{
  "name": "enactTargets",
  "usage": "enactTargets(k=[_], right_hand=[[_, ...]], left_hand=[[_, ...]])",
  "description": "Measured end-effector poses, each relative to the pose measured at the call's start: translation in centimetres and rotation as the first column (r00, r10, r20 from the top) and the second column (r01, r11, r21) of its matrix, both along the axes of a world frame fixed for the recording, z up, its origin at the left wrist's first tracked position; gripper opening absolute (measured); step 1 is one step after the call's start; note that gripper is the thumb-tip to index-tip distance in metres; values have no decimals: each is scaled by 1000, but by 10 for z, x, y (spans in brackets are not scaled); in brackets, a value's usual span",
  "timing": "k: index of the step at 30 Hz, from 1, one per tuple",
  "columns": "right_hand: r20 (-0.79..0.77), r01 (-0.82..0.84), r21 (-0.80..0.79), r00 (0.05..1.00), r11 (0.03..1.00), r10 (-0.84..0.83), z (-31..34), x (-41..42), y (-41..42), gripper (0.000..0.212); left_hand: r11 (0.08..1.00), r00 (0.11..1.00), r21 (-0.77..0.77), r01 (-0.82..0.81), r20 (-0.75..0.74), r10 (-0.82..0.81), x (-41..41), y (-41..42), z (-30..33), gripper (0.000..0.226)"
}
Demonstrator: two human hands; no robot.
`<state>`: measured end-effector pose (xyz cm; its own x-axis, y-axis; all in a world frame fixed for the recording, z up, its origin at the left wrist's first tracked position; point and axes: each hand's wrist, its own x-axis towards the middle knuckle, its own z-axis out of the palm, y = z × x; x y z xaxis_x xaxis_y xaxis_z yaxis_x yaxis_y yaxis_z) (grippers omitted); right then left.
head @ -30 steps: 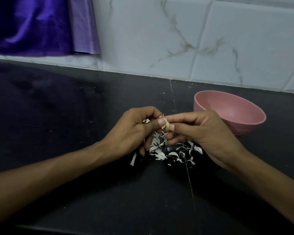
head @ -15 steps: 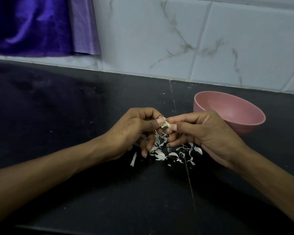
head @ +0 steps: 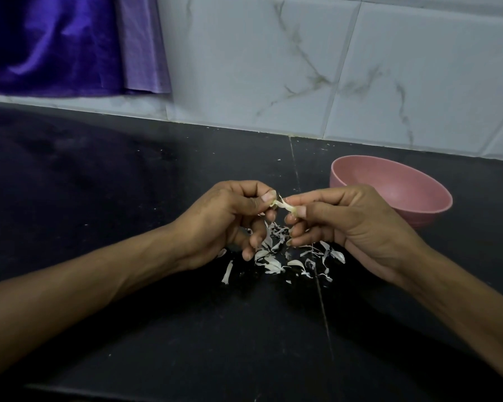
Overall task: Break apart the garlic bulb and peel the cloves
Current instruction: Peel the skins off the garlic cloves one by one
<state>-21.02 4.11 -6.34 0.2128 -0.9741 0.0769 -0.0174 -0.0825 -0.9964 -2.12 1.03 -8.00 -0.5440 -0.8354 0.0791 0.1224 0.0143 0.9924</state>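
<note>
Both hands meet just above a heap of papery white peels (head: 285, 256): the left hand (head: 227, 219) and the right hand (head: 343, 219) each pinch an end of 1 pale, stringy garlic clove (head: 283, 205). The peels lie curled on the matte black desk (head: 128, 184). A smooth, round pink bowl (head: 401, 195) sits beyond them, partly behind the right hand, below veined marble tiles (head: 360, 68) and purple cloth (head: 55, 44).
</note>
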Motion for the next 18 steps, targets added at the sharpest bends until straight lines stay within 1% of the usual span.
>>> enactTargets(k=[4, 8, 9, 11, 13, 16, 18], right_hand=[[17, 6, 9, 1000, 1000, -6, 0, -3, -1, 18], [23, 10, 12, 1000, 1000, -11, -1, -5, -4, 15], [17, 15, 7, 1000, 1000, -15, -1, -6, -4, 14], [-4, 37, -7, 999, 999, -37, -2, -7, -5, 18], [-24, 59, -22, 998, 998, -60, -4, -6, -5, 16], [-46, 72, -38, 996, 997, -74, -5, -4, -4, 14], [-64, 70, -44, 995, 997, -73, -6, -3, -4, 15]], left_hand=[[999, 997, 27, -47, -52, 49, 2, -2, 2, 14], [982, 981, 24, -189, -42, 190, 7, -8, 6, 16], [972, 972, -6, -234, -17, 234, 7, -10, 6, 16], [951, 955, -123, -283, 49, 291, 6, -9, 4, 12], [939, 949, -209, -274, 101, 300, 5, -6, 1, 10], [928, 937, -259, -268, 154, 314, 4, -5, -2, 18], [914, 928, -308, -263, 180, 327, 4, -5, -2, 19]])
